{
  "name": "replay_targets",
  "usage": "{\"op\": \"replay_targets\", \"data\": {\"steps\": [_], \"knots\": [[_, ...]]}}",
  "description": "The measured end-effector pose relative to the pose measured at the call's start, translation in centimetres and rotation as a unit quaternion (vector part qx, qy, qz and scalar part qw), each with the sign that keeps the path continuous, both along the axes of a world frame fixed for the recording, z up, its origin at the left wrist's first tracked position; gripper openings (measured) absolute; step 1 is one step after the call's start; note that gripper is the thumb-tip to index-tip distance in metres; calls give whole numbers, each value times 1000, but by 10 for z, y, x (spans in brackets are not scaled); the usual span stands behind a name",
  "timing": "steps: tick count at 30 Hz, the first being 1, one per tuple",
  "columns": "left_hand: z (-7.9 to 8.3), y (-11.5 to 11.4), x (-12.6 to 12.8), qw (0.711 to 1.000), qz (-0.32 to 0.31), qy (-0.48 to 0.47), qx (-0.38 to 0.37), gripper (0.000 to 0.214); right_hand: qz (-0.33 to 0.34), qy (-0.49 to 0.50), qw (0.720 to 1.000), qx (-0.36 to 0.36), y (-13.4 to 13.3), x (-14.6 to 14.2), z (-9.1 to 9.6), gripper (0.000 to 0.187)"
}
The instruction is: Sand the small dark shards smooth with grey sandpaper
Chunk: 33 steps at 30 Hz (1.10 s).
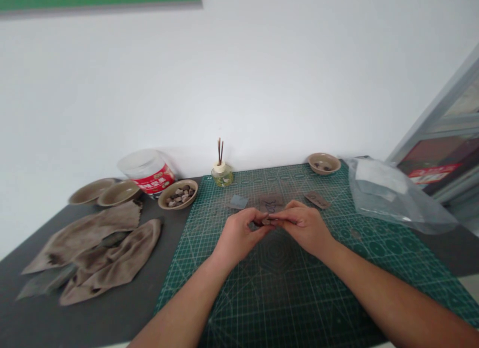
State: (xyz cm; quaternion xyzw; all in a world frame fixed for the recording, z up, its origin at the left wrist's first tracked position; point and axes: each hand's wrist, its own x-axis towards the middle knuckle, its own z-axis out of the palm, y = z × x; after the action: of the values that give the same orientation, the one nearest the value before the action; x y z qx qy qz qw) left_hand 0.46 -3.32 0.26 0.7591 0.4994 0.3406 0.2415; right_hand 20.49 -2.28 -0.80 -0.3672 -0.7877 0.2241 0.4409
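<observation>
Above the cutting mat (224, 268) my two hands meet at the fingertips. My left hand (239, 233) is closed, pinching a small stone (266, 221) between thumb and fingers. The fingers of my right hand (305, 225) are pressed together against the stone's right side; whether they grip the stone or a thin piece beside it is hidden. Just behind the hands lies a brownish square (271, 202) with handwritten marks, probably sandpaper. A small grey square (238, 202) rests to its left, and a brown marked strip (317, 199) to its right.
A bowl of pebbles (178, 194) stands left of the mat, near a red-labelled plastic jar (153, 175) and two stacked-looking bowls (119, 193). Stained cloths (112, 263) lie at left. Along the back are a reed diffuser (222, 175), another bowl (324, 164) and a clear plastic bag (396, 198).
</observation>
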Motion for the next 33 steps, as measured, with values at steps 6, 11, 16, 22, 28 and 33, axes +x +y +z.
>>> {"op": "replay_targets", "data": {"steps": [6,11,16,22,28,33], "knots": [[2,9,-7,1000,20,-5,5,11,19,39,999,22,-6,2,10,15],[3,12,-7,997,9,-79,12,22,-28,144,983,-114,6,4,3,9],[2,11,-5,990,26,-132,-49,25,-90,184,958,-202,21,3,-16,35],[-2,11,-1,967,3,-223,-121,19,-90,122,973,-172,18,3,-14,30],[-5,11,2,956,-28,-250,-150,13,-49,122,980,-153,12,2,-9,24],[-8,11,2,976,-10,-196,-98,12,-32,58,992,-107,4,1,3,12]]}}
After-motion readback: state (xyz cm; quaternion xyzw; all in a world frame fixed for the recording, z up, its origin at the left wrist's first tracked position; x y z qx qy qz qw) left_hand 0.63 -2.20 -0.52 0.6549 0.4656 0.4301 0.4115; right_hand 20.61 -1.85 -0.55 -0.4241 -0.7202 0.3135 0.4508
